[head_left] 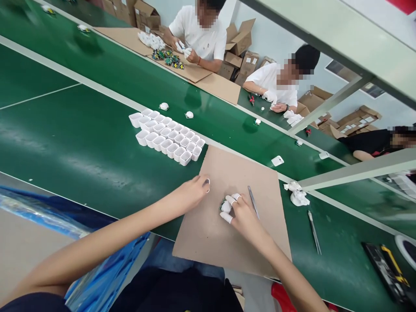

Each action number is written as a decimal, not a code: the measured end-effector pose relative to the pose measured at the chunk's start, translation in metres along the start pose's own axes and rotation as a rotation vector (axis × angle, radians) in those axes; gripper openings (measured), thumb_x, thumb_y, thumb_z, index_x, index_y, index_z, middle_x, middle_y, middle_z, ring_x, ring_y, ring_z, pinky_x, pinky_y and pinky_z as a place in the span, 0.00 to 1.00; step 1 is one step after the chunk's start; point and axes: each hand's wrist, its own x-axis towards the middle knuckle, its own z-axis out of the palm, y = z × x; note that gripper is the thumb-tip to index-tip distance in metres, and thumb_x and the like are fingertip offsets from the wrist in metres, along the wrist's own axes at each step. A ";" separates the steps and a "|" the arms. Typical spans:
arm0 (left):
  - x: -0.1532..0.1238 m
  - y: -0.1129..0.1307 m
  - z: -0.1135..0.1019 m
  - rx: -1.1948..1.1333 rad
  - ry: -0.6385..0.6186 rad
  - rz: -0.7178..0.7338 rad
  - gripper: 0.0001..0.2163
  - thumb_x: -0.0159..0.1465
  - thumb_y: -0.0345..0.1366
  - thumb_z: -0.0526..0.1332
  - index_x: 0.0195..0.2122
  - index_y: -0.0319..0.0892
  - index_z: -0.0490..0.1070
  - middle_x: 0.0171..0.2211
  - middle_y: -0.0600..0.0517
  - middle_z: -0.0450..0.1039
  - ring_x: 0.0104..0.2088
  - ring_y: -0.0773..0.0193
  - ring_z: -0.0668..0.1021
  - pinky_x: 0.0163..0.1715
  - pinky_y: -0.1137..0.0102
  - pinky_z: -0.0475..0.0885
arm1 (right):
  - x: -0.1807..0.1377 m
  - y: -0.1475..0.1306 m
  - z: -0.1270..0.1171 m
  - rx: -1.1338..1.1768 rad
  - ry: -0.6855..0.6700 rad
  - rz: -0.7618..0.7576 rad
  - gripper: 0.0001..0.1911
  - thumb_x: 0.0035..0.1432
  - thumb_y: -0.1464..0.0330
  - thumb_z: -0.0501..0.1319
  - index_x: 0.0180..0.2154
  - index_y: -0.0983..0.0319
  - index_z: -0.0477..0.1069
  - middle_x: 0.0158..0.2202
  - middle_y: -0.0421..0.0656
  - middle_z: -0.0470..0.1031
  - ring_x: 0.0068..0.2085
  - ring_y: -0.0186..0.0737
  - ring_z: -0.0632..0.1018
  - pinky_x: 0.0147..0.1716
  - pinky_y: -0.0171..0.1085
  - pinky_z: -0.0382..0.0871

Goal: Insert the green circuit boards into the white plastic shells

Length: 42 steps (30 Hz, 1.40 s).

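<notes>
My right hand [243, 213], with white finger cots on its fingertips, grips a small green circuit board with a white dome [225, 206] just over the cardboard sheet [208, 238]. Thumb and fingers close around the dome. A pair of metal tweezers [253, 202] lies on the cardboard, right beside this hand. To the left, my left hand [197, 193] is over the sheet's left edge with its fingers curled in. Something white shows at its fingertips; whether that is a finger cot or a held part I cannot make out.
Rows of white plastic cups [169, 136] stand beyond my left hand. Domed boards [189, 115] and a white plate [277, 160] lie on the green belt [224, 125]. Right of the cardboard are more tweezers [313, 232] and a black case [385, 268]. Co-workers sit opposite.
</notes>
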 end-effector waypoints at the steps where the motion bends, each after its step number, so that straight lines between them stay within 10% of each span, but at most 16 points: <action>1: -0.001 0.005 0.004 -0.032 -0.028 0.017 0.09 0.64 0.21 0.53 0.39 0.39 0.68 0.51 0.41 0.70 0.44 0.56 0.79 0.44 0.63 0.77 | 0.002 -0.003 0.002 0.013 -0.012 -0.001 0.05 0.59 0.73 0.63 0.39 0.63 0.73 0.40 0.51 0.75 0.45 0.55 0.76 0.45 0.52 0.75; 13: 0.011 0.005 0.016 -0.347 -0.044 -0.104 0.13 0.60 0.29 0.64 0.44 0.43 0.65 0.43 0.48 0.76 0.46 0.52 0.77 0.45 0.59 0.76 | -0.001 -0.001 0.007 0.280 0.033 -0.001 0.06 0.57 0.75 0.61 0.33 0.59 0.68 0.36 0.44 0.72 0.41 0.48 0.74 0.42 0.48 0.74; 24: 0.052 0.046 -0.007 -0.670 -0.039 0.129 0.21 0.57 0.23 0.59 0.52 0.43 0.64 0.49 0.46 0.69 0.50 0.56 0.75 0.51 0.62 0.73 | -0.023 0.025 -0.028 1.048 0.548 -0.084 0.22 0.61 0.67 0.65 0.56 0.50 0.66 0.53 0.47 0.74 0.53 0.46 0.78 0.49 0.47 0.77; 42: 0.034 0.056 0.003 -0.640 0.057 0.221 0.24 0.62 0.24 0.60 0.60 0.39 0.62 0.50 0.41 0.71 0.51 0.57 0.77 0.50 0.66 0.77 | -0.022 -0.005 -0.016 0.690 0.762 -0.331 0.21 0.60 0.71 0.65 0.55 0.58 0.68 0.49 0.50 0.78 0.57 0.48 0.76 0.58 0.52 0.73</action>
